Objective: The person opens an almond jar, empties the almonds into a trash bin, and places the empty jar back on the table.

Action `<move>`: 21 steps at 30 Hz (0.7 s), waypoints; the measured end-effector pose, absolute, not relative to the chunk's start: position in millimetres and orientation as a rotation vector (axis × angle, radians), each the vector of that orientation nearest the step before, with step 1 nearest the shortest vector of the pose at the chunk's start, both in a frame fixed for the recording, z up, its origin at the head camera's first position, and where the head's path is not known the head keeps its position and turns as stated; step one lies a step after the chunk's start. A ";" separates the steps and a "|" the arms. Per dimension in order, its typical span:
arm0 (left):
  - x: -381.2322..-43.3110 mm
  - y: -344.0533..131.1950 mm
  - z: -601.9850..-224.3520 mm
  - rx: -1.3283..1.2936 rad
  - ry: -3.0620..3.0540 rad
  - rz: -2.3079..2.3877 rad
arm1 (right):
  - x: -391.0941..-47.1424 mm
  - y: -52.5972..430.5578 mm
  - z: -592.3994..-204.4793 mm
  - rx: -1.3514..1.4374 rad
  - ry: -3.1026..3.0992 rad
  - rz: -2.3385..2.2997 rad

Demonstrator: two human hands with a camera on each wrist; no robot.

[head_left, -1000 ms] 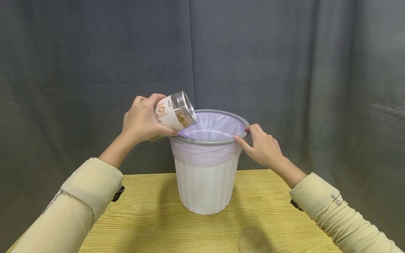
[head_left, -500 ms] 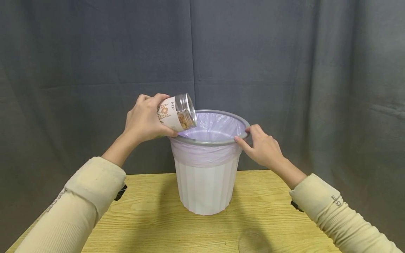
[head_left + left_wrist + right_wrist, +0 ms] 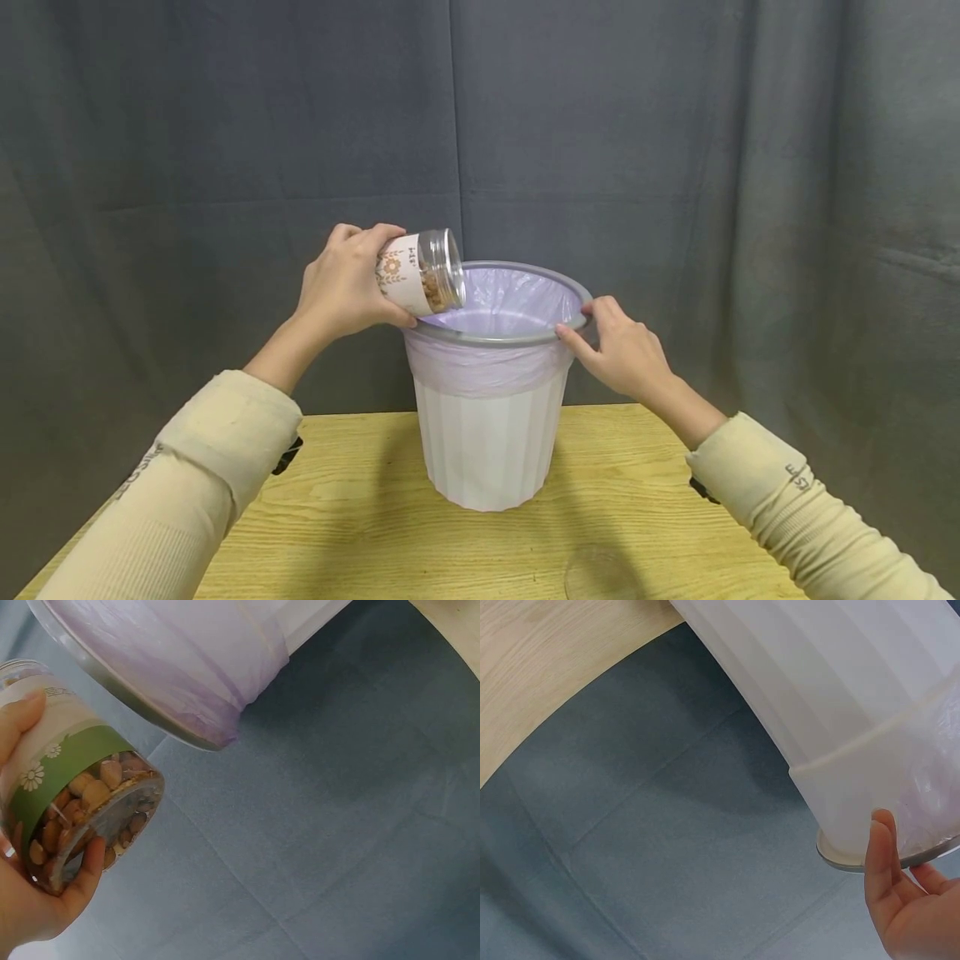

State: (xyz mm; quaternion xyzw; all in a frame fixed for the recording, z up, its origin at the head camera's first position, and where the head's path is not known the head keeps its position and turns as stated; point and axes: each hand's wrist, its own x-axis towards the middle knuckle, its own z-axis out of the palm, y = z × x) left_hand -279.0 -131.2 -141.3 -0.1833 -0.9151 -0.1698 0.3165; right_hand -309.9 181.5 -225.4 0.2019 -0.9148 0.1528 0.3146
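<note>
Dark curtain [image 3: 225,100] backed the table [image 3: 337,500], where, in from its far edge, the right hand [image 3: 626,350] pinched the bin [image 3: 487,450] by its rim and the left hand [image 3: 341,283] curled round the jar [image 3: 406,277], tipped at the bin's left side — likely light, rigid, slippery, best held mid-body.

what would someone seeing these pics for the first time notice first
Probably the tall white bin with its purple liner, standing mid-table. Next, the labelled jar of brown nuts, tipped sideways in the left hand at the bin's left edge. Opposite, the right hand holds the bin's grey rim.
</note>
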 end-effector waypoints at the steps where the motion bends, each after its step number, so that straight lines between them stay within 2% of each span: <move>1: -279.2 -131.2 -141.4 -0.484 -2.410 -0.446 | -309.9 181.2 -225.5 0.533 -2.411 0.403; 21: -283.7 -124.3 -139.6 -0.500 -2.421 -0.371 | -309.1 179.5 -225.7 0.550 -2.391 0.396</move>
